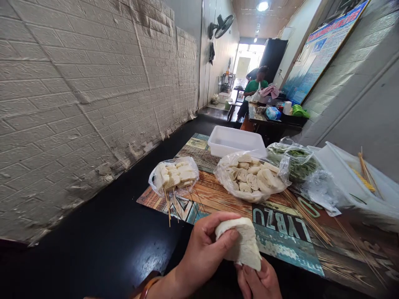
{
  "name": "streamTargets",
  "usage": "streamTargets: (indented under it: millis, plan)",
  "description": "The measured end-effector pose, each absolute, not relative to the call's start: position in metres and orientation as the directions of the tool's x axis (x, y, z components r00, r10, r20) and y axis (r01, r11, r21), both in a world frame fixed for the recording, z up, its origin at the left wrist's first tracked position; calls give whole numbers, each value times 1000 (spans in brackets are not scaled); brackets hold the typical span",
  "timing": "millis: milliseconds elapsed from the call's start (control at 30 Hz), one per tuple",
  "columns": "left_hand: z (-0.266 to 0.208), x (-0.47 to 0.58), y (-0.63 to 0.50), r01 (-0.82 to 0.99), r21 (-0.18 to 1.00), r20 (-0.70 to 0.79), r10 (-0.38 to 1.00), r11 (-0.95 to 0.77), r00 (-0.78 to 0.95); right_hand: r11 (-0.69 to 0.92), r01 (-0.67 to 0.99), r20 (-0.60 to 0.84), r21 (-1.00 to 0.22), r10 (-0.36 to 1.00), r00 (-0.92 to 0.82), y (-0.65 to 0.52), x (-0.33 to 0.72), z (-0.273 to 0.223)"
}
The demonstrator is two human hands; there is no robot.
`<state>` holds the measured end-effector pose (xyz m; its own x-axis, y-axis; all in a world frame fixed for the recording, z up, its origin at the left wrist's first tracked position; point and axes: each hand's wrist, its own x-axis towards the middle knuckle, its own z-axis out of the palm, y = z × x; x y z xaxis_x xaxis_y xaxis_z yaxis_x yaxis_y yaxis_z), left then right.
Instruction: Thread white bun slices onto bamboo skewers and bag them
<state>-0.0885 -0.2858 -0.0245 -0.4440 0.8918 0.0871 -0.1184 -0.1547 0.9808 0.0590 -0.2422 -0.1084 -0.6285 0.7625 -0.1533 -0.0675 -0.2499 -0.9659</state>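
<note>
My left hand [204, 243] grips a white, spongy slice of food [245, 241] between thumb and fingers, above the table's near edge. Just under the slice's lower corner is my right hand [258, 280], its fingers pinched together; what they hold is hidden. Beyond my hands, an open plastic bag [220, 176] is full of similar pale pieces [252, 182], some round with a spiral cut face. To the left, skewered pale pieces [178, 172] lie in another clear bag [151, 179], their sticks [168, 207] pointing toward me. Loose wooden skewers [308, 216] are on the right.
A white plastic tub [215, 148] stands at the back of the patterned table [205, 189]. Bagged leafy greens [301, 164] and a larger white bin [338, 166] with sticks occupy the right. Further off, a person in green [252, 87] is beside a cluttered table [257, 116]. A brick-patterned wall [93, 83] runs along the left.
</note>
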Motion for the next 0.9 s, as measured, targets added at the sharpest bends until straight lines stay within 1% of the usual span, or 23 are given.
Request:
streamTargets:
  millis: [100, 167, 400, 633, 767, 900]
  plan:
    - [-28, -88, -286, -264, 950, 46, 908, -169, -418, -238, -62, -148, -969, 764, -628, -242, 59, -109]
    - [-30, -86, -285, -315, 936, 12, 911, -155, -413, -240, -68, -145, -968, 765, -628, -242, 60, -109]
    - [-31, -84, -285, -350, 930, -41, 910, -116, -412, -213, -96, -102, -972, 758, -644, -242, 61, -114]
    - [-27, -83, -285, -359, 927, -49, 913, -109, -404, -189, -76, -97, -979, 762, -640, -242, 60, -112]
    - [-30, -83, -283, -392, 916, -84, 910, -90, -406, -196, -39, -116, -980, 716, -688, -237, 61, -109]
    - [-33, -86, -277, -478, 875, -123, 918, -79, -377, -220, -18, -134, -975, 653, -745, -230, 59, -112]
